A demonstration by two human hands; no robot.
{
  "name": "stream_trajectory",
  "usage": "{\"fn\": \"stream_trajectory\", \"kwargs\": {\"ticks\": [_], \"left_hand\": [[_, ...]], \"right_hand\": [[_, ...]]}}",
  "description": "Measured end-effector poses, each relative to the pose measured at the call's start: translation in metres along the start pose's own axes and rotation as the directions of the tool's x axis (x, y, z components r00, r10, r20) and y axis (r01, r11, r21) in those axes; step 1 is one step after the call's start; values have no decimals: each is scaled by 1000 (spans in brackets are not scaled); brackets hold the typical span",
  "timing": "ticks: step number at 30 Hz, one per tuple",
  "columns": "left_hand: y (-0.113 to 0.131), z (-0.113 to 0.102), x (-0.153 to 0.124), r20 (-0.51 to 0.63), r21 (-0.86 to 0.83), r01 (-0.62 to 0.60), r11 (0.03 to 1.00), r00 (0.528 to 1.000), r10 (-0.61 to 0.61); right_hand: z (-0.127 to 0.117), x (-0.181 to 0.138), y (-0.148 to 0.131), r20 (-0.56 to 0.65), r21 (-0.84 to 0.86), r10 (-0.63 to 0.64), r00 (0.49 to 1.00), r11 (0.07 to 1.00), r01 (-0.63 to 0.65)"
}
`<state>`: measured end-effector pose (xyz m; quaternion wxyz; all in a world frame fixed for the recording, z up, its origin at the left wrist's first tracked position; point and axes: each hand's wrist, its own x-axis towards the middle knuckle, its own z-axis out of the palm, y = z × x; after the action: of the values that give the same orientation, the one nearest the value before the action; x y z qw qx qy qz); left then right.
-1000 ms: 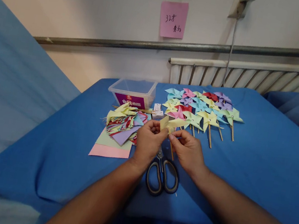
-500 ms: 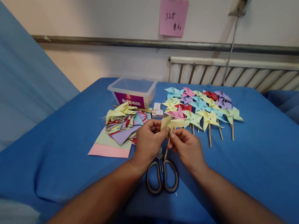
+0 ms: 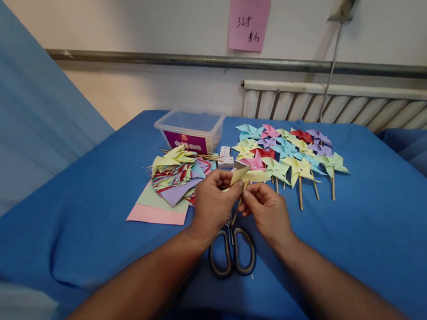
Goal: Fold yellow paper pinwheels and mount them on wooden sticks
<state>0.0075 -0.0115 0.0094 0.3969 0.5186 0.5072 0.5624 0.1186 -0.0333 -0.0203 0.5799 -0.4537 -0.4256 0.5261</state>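
From my remote seat I see both forearms coming in from 6 o'clock and meeting over the middle of the blue sheet [image 3: 368, 226]. My left hand [image 3: 213, 200] is curled, back toward the camera, thumb and forefinger pinched narrow on the lower edge of the yellow pinwheel [image 3: 248, 175]. My right hand [image 3: 268, 211] sits just beside it at 3 o'clock, knuckles up, its fingertips [image 3: 247, 193] closed on the wooden stick [image 3: 240, 200]. The two hands' fingertips are almost touching.

The yellow pinwheel is held just above the hands, at their 12 o'clock: pale yellow paper with pointed folded vanes, tilted toward 1 o'clock. Its wooden stick is thin and light brown and runs down between the hands. Whether the stick is fastened to the paper I cannot tell.

The scissors [image 3: 233, 248] lie flat on the sheet at 6 o'clock of the hands, grey handles toward me. At 9 o'clock is a pile of cut coloured papers [image 3: 177, 176] on flat sheets. The clear plastic box [image 3: 189, 130] stands at 11 o'clock, and the finished pinwheels [image 3: 297, 159] lie in rows at 1 o'clock
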Motion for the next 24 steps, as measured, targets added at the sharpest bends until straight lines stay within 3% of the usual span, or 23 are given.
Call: {"fn": "stream_trajectory", "kwargs": {"ticks": [24], "left_hand": [[-1,0,-1,-13,65,-35,997,999,36]], "right_hand": [[0,1,5,4,34,2,1000,999,-2]]}}
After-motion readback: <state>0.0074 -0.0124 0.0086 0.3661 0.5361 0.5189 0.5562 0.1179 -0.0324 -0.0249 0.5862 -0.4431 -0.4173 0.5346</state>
